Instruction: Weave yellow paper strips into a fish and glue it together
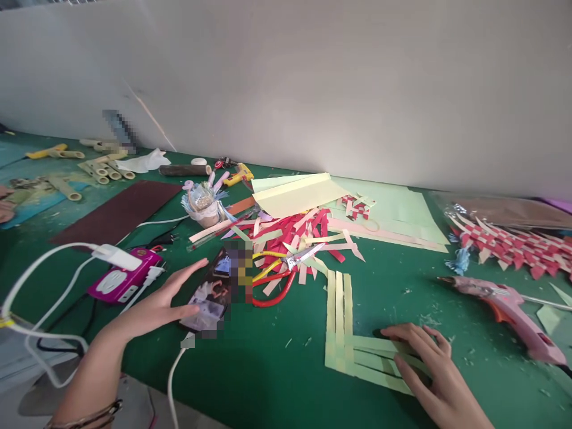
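Right hand (429, 372) at the lower right of the frame, fingers spread flat, pressing down on the pale green woven paper strips (353, 351) lying on the green felt table (277, 369); nothing gripped, only held flat under the palm and fingertips; strips crossing at a right angle, three running up toward mid-frame, the others running under the hand. Left hand (167, 304) at the lower left, open, fingers apart, resting against the edge of the dark smartphone (210, 298) lying flat with a white cable (172, 381) running off the bottom edge. Just left of the phone, a magenta power strip (123, 280) with a white plug in it. Centre of the frame: red-handled scissors (279, 277) on a heap of red, pink and cream paper strips (304, 235). Far right: pink hot glue gun (509, 313) lying on its side; above it, a red-and-cream woven paper mat (513, 244).
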The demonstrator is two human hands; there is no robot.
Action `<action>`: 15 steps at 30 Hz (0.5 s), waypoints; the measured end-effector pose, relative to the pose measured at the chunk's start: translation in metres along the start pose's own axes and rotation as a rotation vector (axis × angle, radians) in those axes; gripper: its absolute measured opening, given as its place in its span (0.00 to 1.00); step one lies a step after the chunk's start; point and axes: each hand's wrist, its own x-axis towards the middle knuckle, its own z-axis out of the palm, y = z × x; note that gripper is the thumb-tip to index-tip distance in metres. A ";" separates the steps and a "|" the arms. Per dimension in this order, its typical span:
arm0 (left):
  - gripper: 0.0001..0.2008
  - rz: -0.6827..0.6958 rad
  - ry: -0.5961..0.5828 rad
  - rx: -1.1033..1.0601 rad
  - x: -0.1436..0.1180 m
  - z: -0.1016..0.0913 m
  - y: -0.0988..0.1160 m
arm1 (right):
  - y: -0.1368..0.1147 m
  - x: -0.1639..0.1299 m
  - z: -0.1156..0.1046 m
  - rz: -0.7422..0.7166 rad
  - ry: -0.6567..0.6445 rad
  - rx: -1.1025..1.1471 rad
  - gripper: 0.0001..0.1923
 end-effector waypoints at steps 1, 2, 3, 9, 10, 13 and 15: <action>0.39 0.007 -0.009 0.017 -0.001 0.001 -0.001 | -0.001 0.000 0.000 0.001 -0.002 -0.004 0.12; 0.41 0.010 -0.006 0.036 -0.002 0.003 -0.001 | -0.001 0.000 0.001 0.002 -0.012 -0.007 0.12; 0.41 0.011 0.005 0.052 -0.002 0.005 -0.001 | -0.001 -0.001 0.001 0.008 -0.023 -0.009 0.12; 0.39 0.046 -0.007 0.061 -0.002 0.009 0.002 | 0.001 -0.008 0.004 0.084 -0.069 0.000 0.11; 0.41 0.060 0.001 0.086 -0.002 0.010 0.002 | 0.002 -0.008 0.004 0.091 -0.078 0.005 0.11; 0.45 0.071 0.055 0.183 -0.001 0.013 0.002 | 0.003 -0.009 0.004 0.105 -0.096 0.017 0.11; 0.46 0.065 0.072 0.212 -0.001 0.015 0.003 | 0.003 -0.009 0.004 0.107 -0.099 0.016 0.12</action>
